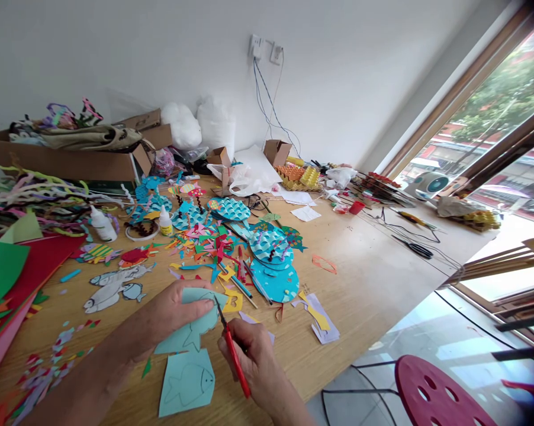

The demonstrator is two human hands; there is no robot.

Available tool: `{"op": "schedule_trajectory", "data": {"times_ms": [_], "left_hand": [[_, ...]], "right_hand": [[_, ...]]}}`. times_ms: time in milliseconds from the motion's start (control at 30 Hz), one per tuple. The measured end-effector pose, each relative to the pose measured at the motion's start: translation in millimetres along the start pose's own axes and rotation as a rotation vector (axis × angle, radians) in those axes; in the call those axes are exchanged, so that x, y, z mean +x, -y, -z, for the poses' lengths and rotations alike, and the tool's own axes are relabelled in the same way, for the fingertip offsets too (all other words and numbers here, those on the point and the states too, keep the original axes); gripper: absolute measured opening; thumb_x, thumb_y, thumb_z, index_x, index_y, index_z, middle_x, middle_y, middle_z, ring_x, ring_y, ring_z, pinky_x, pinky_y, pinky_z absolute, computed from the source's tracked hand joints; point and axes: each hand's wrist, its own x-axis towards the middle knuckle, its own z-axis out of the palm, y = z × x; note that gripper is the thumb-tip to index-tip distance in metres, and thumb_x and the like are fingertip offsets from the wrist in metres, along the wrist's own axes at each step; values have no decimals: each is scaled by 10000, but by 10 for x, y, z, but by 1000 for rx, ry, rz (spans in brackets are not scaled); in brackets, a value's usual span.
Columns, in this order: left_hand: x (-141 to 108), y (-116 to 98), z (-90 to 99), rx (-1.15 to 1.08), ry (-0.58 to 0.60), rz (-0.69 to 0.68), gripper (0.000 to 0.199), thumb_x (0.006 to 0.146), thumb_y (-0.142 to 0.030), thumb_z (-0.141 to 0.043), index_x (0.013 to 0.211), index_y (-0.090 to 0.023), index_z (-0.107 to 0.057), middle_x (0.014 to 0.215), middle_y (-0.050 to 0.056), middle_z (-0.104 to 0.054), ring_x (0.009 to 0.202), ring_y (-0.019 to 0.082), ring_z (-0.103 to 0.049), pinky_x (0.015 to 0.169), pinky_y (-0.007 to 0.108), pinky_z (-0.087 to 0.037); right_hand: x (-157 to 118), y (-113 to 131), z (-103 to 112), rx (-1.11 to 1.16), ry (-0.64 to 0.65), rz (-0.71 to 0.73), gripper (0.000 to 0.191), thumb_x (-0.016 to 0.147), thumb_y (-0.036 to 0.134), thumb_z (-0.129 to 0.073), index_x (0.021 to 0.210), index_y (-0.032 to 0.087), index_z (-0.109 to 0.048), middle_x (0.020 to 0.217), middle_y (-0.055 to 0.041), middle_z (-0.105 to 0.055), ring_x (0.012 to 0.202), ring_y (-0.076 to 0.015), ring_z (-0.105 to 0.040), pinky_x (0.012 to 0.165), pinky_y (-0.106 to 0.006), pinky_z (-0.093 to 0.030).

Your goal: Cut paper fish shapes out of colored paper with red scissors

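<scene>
Your left hand (180,307): thumb flat on top, fingers closed together, pinching a pale teal sheet (180,340) near its far edge. Your right hand (251,346): fingers curled round the red-handled scissors (237,362), little gap showing; whether every finger sits in a loop, you can't tell from here. The sheet extends from beneath your left fingers toward you and out past the thumb to the right, its long axis slanting from near left to far right. A pencilled fish tail shows below the thumb. The scissors lead out of your right fingers, blades aimed away and slightly left, tips at the sheet just beside your left thumb; handles trail nearer you. On the bench (360,278), just nearer you than your left fingers, lies a fish-drawn card (187,383), its fish heading right. Paper fish cutouts (111,296) lie left of those fingers; a lavender scrap (331,328) rests right of your right fingers.
</scene>
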Motion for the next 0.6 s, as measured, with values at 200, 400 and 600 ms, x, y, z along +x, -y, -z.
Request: {"op": "schedule_trajectory", "data": {"times_ms": [200,400,600], "left_hand": [[-19,-43,-21,41,-44,9,260,659,-423,-698,765,-201,-615,578,-73,-557,512,93,-465,488,189,-381],[-13,-48,-18,47,-23,7,230,658,-404,-684,744,-201,-619,559,-70,-554,487,101,-459,469,200,-352],[2,-28,-25,5,0,-5,254,646,-412,-715,747,-196,-628,576,-48,-567,474,99,-449,458,205,-349]], "right_hand": [[-2,-25,-21,73,51,-47,412,856,458,-505,565,197,-377,477,69,-294,456,-77,-256,426,-207,-197],[-15,-31,-23,100,65,-66,404,859,462,-494,574,193,-397,457,67,-342,443,-74,-273,418,-202,-202],[-6,-17,-23,118,56,-67,442,854,512,-493,566,194,-385,458,68,-322,441,-73,-254,412,-202,-188]]}}
